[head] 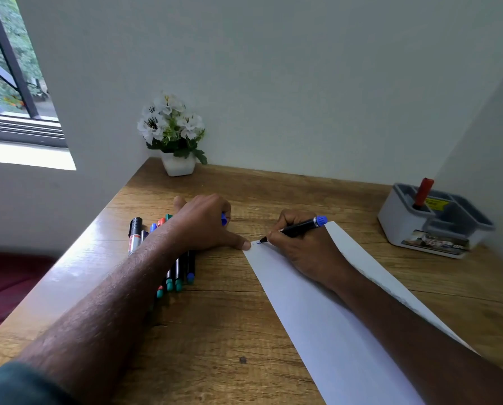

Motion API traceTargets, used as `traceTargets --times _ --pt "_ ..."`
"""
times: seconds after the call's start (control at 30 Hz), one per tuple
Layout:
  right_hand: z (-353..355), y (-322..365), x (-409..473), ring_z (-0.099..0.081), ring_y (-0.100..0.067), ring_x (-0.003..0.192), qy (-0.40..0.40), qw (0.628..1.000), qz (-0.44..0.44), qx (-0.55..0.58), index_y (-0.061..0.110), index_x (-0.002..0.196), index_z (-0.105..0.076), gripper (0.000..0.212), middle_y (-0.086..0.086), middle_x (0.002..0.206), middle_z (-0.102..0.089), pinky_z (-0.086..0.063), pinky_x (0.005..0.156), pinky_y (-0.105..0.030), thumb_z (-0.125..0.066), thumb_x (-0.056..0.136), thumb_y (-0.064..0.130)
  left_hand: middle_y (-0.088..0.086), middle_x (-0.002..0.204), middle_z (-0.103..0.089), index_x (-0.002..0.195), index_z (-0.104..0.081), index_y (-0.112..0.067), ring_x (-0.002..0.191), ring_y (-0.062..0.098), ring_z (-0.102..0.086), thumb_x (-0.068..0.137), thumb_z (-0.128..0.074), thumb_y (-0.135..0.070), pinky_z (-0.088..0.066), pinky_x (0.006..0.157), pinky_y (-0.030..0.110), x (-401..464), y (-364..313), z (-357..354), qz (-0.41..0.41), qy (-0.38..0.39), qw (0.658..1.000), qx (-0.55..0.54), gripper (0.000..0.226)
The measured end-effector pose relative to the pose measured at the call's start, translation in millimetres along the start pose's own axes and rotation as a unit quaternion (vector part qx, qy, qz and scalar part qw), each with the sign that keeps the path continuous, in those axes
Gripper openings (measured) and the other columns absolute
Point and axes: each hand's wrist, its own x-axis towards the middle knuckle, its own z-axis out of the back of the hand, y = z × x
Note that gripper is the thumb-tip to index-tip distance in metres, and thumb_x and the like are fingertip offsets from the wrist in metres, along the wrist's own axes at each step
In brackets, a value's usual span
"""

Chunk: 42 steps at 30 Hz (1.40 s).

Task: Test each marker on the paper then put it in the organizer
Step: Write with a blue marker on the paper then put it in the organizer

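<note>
While the right hand (300,249) grips a blue-ended marker (295,229) in a writing hold, its dark tip meets the far left corner of the paper (317,323), where a small blue mark shows. The marker's long axis runs from that tip, at the middle of the frame, up and to the right, with the blue end pointing toward the organizer (432,222). The left hand (206,226) rests just left of it, thumb pressed down at the paper's corner, and its curled fingers hold what looks like a blue cap (224,219); only a sliver of it shows.

Under the left wrist and forearm lies a row of untested markers (168,258), side by side, long axes running roughly from the lower middle toward the upper left, blue, green and red ends visible. A thicker black marker (135,235) lies at the row's left edge.

The organizer stands at the right middle of the frame, well apart from both hands and nearer the right one. One red marker (423,192) already stands tilted in a rear compartment. Judging from this, the marker in hand would need capping, then a carry up and rightward.

A white pot of flowers (174,133) sits in the far corner of the wooden desk (215,331), with a window (8,68) in the upper left.
</note>
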Motion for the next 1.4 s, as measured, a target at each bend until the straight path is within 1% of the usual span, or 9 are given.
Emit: traceTargets --times 0.13,0.23,0.33,0.5,0.63,0.83,0.93,1.0,1.4 --pt "1.1 1.4 -1.2 -0.054 -0.003 0.062 -0.006 1.000 0.002 0.011 0.007 0.067 -0.061 0.020 -0.005 0.068 -0.065 -0.040 0.056 -0.014 -0.069 0.085 0.005 -0.011 0.076 -0.051 0.069 -0.048 -0.025 0.075 0.006 -0.041 0.061 -0.076 -0.073 -0.027 0.086 0.040 -0.8 -0.5 0.8 0.001 0.001 1.000 0.000 0.056" --pt "2.1 2.5 -1.3 -0.050 0.002 0.057 -0.003 1.000 0.000 -0.004 0.006 0.065 -0.058 0.022 0.010 0.060 -0.059 -0.037 0.054 -0.011 -0.069 0.085 0.003 -0.010 0.077 -0.052 0.069 -0.048 -0.025 0.079 0.010 -0.044 0.061 -0.076 -0.074 -0.028 0.087 0.040 -1.7 -2.2 1.8 0.002 0.002 1.000 0.000 0.056" --pt "2.4 2.8 -1.0 -0.049 0.002 0.054 -0.002 1.000 -0.004 -0.008 0.006 0.065 -0.057 0.023 0.015 0.056 -0.056 -0.035 0.053 -0.010 -0.068 0.085 0.003 -0.010 0.079 -0.052 0.070 -0.049 -0.025 0.085 0.013 -0.047 0.061 -0.076 -0.073 -0.028 0.088 0.041 -2.9 -2.6 2.8 0.005 0.005 1.000 -0.002 0.056" --pt "2.8 2.8 -1.1 -0.046 -0.003 0.058 -0.012 1.000 -0.011 -0.003 -0.004 0.071 -0.054 0.022 0.000 0.063 -0.056 -0.035 0.053 -0.013 -0.067 0.085 0.006 -0.011 0.077 -0.051 0.069 -0.048 -0.024 0.077 0.008 -0.043 0.062 -0.075 -0.072 -0.028 0.088 0.040 -2.7 -3.4 3.0 0.002 0.007 1.000 -0.001 0.056" --pt "2.4 3.6 -1.3 -0.044 0.000 0.053 -0.009 1.000 -0.018 -0.004 0.003 0.065 -0.054 0.024 0.010 0.058 -0.053 -0.033 0.051 -0.010 -0.068 0.085 0.005 -0.011 0.077 -0.051 0.068 -0.047 -0.025 0.077 0.008 -0.043 0.061 -0.075 -0.073 -0.029 0.089 0.041 -2.8 -1.4 1.3 0.000 0.004 1.000 -0.006 0.056" --pt "2.9 2.7 -0.3 -0.044 -0.004 0.056 -0.016 1.000 -0.024 -0.005 -0.002 0.069 -0.052 0.023 0.002 0.062 -0.053 -0.034 0.052 -0.012 -0.068 0.084 0.006 -0.011 0.077 -0.051 0.069 -0.048 -0.025 0.075 0.005 -0.041 0.061 -0.075 -0.073 -0.030 0.088 0.041 -1.0 -1.1 0.6 -0.001 0.006 1.000 -0.001 0.056" --pt "3.3 2.0 -1.1 -0.041 -0.007 0.056 -0.026 0.999 -0.025 0.010 0.000 0.066 -0.048 0.027 -0.001 0.061 -0.049 -0.033 0.052 -0.015 -0.068 0.083 0.005 -0.010 0.076 -0.052 0.068 -0.048 -0.025 0.075 0.005 -0.042 0.060 -0.076 -0.073 -0.029 0.087 0.040 -1.5 -0.8 0.1 0.000 0.002 1.000 -0.006 0.056" --pt "2.8 2.2 -0.7 -0.045 -0.007 0.058 -0.027 0.999 -0.025 0.004 0.001 0.066 -0.051 0.025 -0.001 0.062 -0.052 -0.035 0.053 -0.015 -0.069 0.082 0.007 -0.010 0.076 -0.052 0.068 -0.048 -0.025 0.075 0.006 -0.043 0.060 -0.076 -0.073 -0.029 0.087 0.040 -1.6 -0.5 1.0 0.002 0.003 1.000 -0.007 0.056" --pt "3.9 3.2 -1.2 -0.045 -0.004 0.057 -0.029 0.999 -0.037 0.002 -0.001 0.069 -0.053 0.022 -0.003 0.065 -0.054 -0.035 0.052 -0.011 -0.068 0.084 0.006 -0.009 0.078 -0.052 0.069 -0.048 -0.025 0.080 0.010 -0.045 0.061 -0.076 -0.073 -0.029 0.087 0.040 -2.6 -1.8 2.9 0.005 0.008 1.000 -0.009 0.056"
